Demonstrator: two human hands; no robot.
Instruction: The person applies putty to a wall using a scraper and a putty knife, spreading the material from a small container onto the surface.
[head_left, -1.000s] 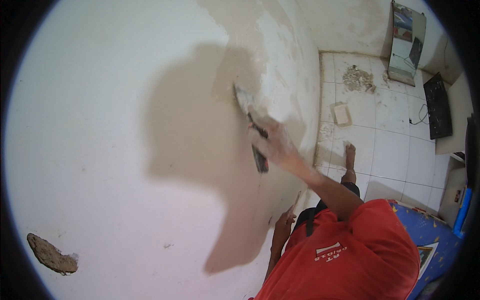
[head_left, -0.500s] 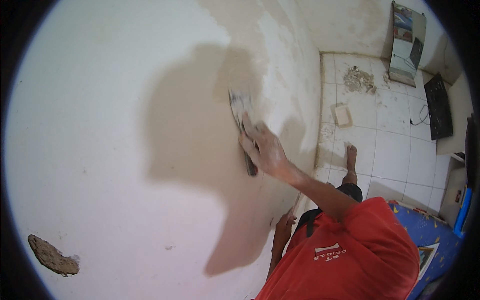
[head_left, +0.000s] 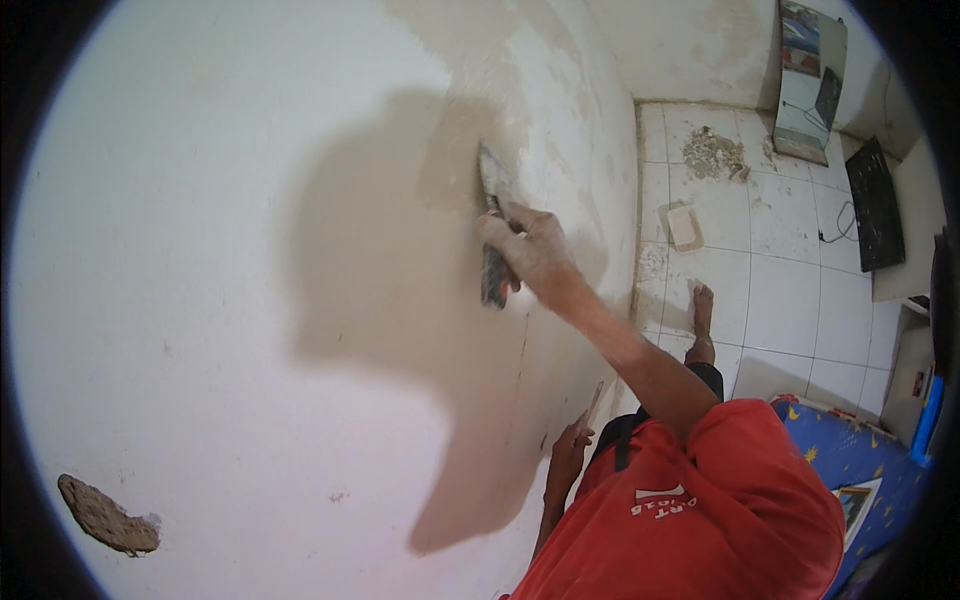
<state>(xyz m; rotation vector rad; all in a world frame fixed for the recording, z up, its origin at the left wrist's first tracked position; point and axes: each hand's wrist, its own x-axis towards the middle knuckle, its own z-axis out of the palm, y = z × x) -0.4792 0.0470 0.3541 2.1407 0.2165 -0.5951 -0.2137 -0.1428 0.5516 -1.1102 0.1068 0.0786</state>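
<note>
My right hand (head_left: 542, 252), dusted with white, is wrapped round the dark handle of a putty knife (head_left: 493, 278). Its whitish blade points up along the wall (head_left: 190, 270), over the lower part of a beige putty patch (head_left: 480, 75). Lower down, close to the wall, my left hand (head_left: 568, 450) is closed round a thin, light-coloured flat piece (head_left: 596, 398) seen nearly edge-on; its kind I cannot make out. The shadow of my head and arm darkens the wall around the knife.
A rough hole (head_left: 105, 515) breaks the wall at lower left. On the white tiled floor (head_left: 790, 290) lie a rubble heap (head_left: 714, 153) and a shallow cream tray (head_left: 685, 229). A mirror (head_left: 808, 95), a dark flat panel (head_left: 875, 205) and a blue patterned surface (head_left: 860, 460) stand at right.
My right hand and the putty knife have moved up the wall, and the blade has turned more edge-on. The left hand stays low, with more of its thin piece showing.
</note>
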